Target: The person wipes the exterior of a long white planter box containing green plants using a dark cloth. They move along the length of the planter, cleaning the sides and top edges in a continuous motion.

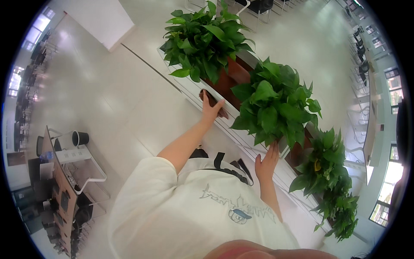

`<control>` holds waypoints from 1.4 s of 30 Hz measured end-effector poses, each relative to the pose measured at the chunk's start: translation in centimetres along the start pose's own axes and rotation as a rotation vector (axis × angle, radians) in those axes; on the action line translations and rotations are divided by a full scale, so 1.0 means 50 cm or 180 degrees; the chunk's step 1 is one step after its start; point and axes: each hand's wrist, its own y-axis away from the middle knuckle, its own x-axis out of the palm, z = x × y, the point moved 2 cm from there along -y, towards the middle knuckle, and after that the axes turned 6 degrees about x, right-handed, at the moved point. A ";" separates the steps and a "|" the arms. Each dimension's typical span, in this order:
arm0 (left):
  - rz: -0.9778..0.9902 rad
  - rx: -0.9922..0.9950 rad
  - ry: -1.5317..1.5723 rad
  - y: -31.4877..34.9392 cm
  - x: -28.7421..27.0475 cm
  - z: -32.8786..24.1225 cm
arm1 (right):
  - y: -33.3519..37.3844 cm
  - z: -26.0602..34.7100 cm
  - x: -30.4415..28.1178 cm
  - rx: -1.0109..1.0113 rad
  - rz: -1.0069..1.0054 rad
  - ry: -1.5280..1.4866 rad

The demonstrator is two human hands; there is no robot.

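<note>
A long white planter box [235,125] runs diagonally from the upper middle to the lower right, with reddish-brown sections inside it. Leafy green potted plants stand along it: one at the far end [205,41], one in the middle [276,103] and more toward the right [323,164]. My left hand [211,108] presses a crumpled brown cloth [208,97] against the near rim, between the far and middle plants. Below the middle plant, my right hand [268,162] rests at the rim with fingers stretched out. Its fingertips reach under the leaves and are partly hidden.
A white pillar base [101,21] stands at the upper left. At the lower left is a wooden-topped desk [64,198] with a black bin [80,138] by it. Chairs [258,6] stand beyond the planter, and a long white table [366,142] is on the right.
</note>
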 end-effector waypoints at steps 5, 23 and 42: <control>-0.0358 -0.0124 -0.0021 -0.107 -0.085 -0.085 | -0.001 0.028 0.039 0.0227 -0.0267 0.0054; -0.1035 0.1777 0.0048 -0.462 -0.354 -0.156 | 0.010 0.031 0.093 0.0449 -0.0578 0.0132; 0.0128 -0.0938 0.1668 0.010 0.054 0.180 | 0.008 0.021 0.047 0.0451 -0.0283 -0.0121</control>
